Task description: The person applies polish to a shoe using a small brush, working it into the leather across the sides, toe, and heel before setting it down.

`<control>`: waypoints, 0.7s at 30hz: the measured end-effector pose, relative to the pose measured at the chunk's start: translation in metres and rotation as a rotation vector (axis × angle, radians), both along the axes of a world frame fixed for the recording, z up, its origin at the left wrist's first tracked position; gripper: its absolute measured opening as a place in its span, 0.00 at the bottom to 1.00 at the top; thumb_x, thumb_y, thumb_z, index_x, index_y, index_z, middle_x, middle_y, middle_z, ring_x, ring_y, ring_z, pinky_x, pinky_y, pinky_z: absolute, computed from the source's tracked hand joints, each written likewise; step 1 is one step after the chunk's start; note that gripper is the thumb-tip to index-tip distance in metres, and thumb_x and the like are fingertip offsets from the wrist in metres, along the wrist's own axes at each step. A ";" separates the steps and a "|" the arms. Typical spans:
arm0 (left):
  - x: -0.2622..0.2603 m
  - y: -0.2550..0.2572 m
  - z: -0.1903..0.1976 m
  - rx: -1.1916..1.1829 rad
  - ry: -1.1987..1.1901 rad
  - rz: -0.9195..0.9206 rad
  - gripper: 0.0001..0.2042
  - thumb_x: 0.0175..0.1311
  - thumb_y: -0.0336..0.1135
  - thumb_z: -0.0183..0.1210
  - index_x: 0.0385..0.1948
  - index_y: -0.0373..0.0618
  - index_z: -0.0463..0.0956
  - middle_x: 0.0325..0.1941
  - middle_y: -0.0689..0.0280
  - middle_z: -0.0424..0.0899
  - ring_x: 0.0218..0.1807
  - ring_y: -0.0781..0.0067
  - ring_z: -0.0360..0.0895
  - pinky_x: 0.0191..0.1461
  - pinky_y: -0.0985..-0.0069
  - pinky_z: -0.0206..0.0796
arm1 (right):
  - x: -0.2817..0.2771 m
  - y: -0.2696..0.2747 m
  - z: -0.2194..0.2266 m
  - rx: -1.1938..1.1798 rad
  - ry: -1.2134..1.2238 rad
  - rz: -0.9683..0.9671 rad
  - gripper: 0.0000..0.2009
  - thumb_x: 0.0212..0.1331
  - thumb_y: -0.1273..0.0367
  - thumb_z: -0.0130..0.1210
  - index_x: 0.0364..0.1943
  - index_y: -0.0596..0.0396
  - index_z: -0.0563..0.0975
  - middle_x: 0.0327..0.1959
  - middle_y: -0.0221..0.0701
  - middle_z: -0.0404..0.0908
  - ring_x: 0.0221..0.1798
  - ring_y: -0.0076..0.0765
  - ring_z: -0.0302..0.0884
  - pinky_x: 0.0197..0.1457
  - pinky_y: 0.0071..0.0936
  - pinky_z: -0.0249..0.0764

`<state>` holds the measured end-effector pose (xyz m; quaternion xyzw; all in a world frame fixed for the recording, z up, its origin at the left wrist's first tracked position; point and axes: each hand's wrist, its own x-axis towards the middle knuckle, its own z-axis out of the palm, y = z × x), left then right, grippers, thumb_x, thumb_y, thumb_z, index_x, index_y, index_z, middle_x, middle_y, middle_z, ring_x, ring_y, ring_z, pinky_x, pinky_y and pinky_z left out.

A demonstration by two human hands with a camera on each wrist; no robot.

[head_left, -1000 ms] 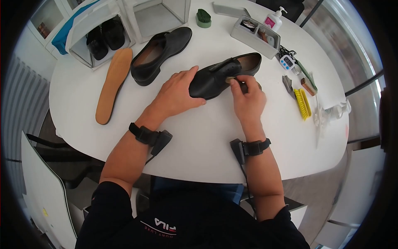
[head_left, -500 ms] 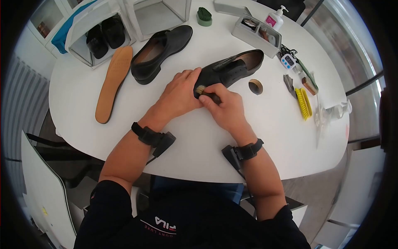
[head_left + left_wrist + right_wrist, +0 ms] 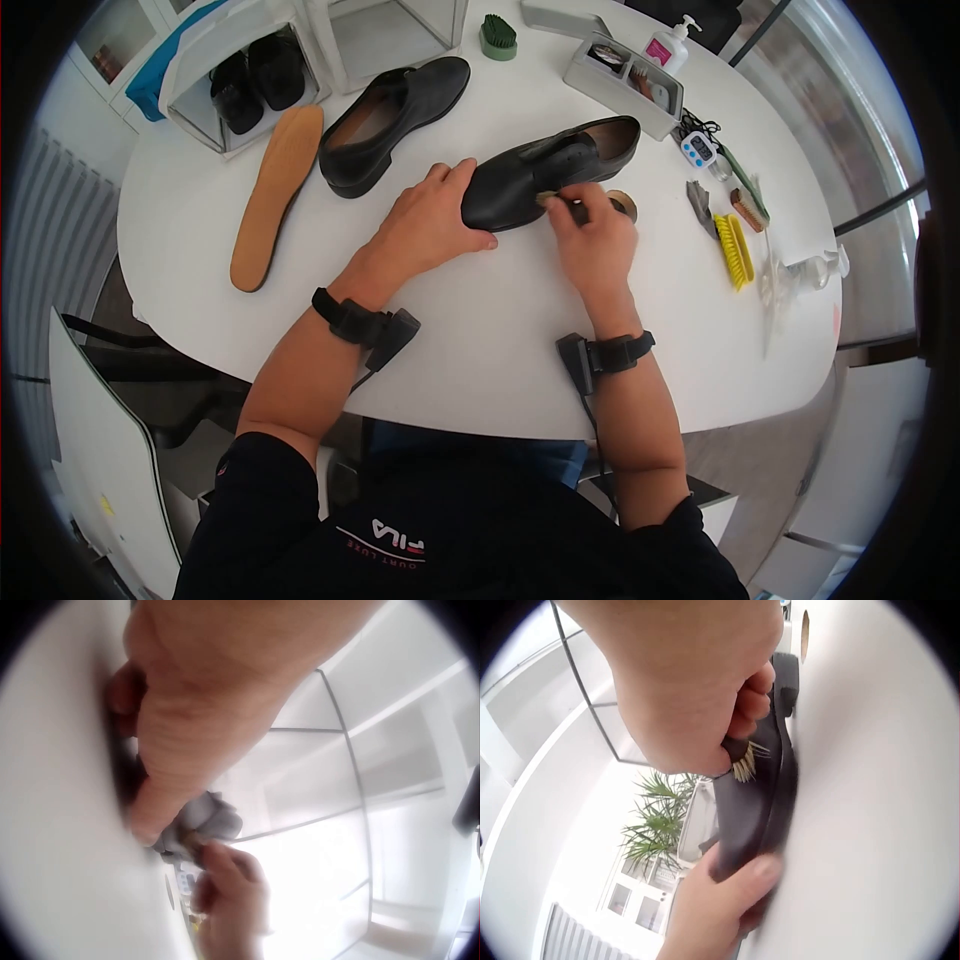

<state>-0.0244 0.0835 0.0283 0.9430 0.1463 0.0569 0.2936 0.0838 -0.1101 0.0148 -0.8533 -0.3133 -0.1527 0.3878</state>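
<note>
A black leather shoe (image 3: 508,188) lies on the white table, its toe toward my left hand (image 3: 425,218). That hand grips the toe, with the thumb along the near side and the fingers on the far side. My right hand (image 3: 600,240) pinches a small brush with pale bristles (image 3: 744,766) and a dark handle. The bristles touch the near side of the upper, by the lacing flaps. In the left wrist view, the shoe is mostly hidden behind the left hand.
Up left lie a second black shoe (image 3: 385,130) and a tan insole (image 3: 277,200), near a box (image 3: 185,130) holding dark shoes. A grey case (image 3: 620,95), green brush (image 3: 498,40), timer (image 3: 698,150) and yellow brush (image 3: 733,250) stand around. A round hole (image 3: 625,204) pierces the table.
My right hand has swept the brush from the mid-side of the shoe to the toe, then back right along the near side. The left hand keeps its grip on the toe.
</note>
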 end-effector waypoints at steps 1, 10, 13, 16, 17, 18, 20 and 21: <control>0.001 0.000 -0.002 -0.008 -0.027 0.000 0.49 0.48 0.47 0.79 0.74 0.37 0.65 0.62 0.48 0.78 0.63 0.44 0.80 0.65 0.59 0.74 | 0.001 -0.001 0.002 -0.008 -0.023 -0.062 0.09 0.62 0.63 0.71 0.39 0.49 0.84 0.26 0.35 0.87 0.26 0.45 0.85 0.31 0.36 0.79; 0.002 0.003 -0.009 -0.015 -0.055 0.033 0.50 0.46 0.48 0.80 0.74 0.38 0.66 0.62 0.48 0.79 0.62 0.43 0.80 0.66 0.58 0.73 | -0.007 0.007 -0.002 0.010 -0.017 0.082 0.10 0.62 0.63 0.71 0.40 0.49 0.84 0.26 0.33 0.87 0.26 0.44 0.85 0.31 0.36 0.78; 0.005 -0.003 0.000 -0.002 0.042 0.079 0.51 0.45 0.49 0.80 0.74 0.40 0.66 0.61 0.49 0.81 0.61 0.42 0.81 0.66 0.58 0.73 | -0.005 0.004 0.002 0.033 0.046 -0.011 0.09 0.63 0.64 0.70 0.41 0.49 0.84 0.26 0.32 0.88 0.25 0.43 0.86 0.30 0.36 0.78; 0.007 -0.008 -0.003 0.043 0.043 0.090 0.53 0.44 0.49 0.80 0.76 0.42 0.64 0.62 0.46 0.82 0.62 0.42 0.81 0.66 0.58 0.73 | -0.020 0.014 -0.011 0.193 0.107 0.356 0.10 0.62 0.66 0.71 0.42 0.51 0.84 0.28 0.36 0.88 0.28 0.43 0.87 0.33 0.34 0.79; 0.005 -0.005 -0.003 0.047 0.046 0.087 0.53 0.44 0.49 0.80 0.76 0.42 0.64 0.62 0.46 0.82 0.62 0.42 0.81 0.66 0.58 0.73 | -0.018 0.012 -0.011 0.197 0.109 0.353 0.10 0.62 0.66 0.71 0.42 0.51 0.84 0.28 0.36 0.88 0.28 0.43 0.87 0.33 0.34 0.79; 0.002 0.000 0.000 0.021 0.042 0.015 0.53 0.44 0.49 0.80 0.76 0.42 0.63 0.62 0.45 0.83 0.62 0.42 0.81 0.66 0.59 0.73 | -0.014 0.009 -0.009 0.155 0.138 0.369 0.10 0.61 0.65 0.72 0.41 0.51 0.84 0.27 0.36 0.87 0.28 0.43 0.87 0.33 0.34 0.79; -0.003 0.007 0.005 -0.006 0.037 -0.056 0.54 0.44 0.49 0.80 0.77 0.42 0.62 0.62 0.44 0.83 0.62 0.42 0.82 0.66 0.59 0.73 | -0.008 0.001 0.001 0.065 0.183 0.224 0.10 0.61 0.64 0.72 0.41 0.52 0.84 0.26 0.37 0.87 0.28 0.44 0.86 0.33 0.35 0.79; -0.004 0.009 0.007 -0.059 0.051 -0.094 0.54 0.44 0.48 0.80 0.77 0.42 0.62 0.60 0.43 0.84 0.62 0.42 0.82 0.66 0.59 0.73 | 0.001 0.000 0.000 0.053 0.080 0.076 0.10 0.61 0.63 0.72 0.40 0.52 0.84 0.25 0.38 0.86 0.27 0.43 0.86 0.33 0.35 0.79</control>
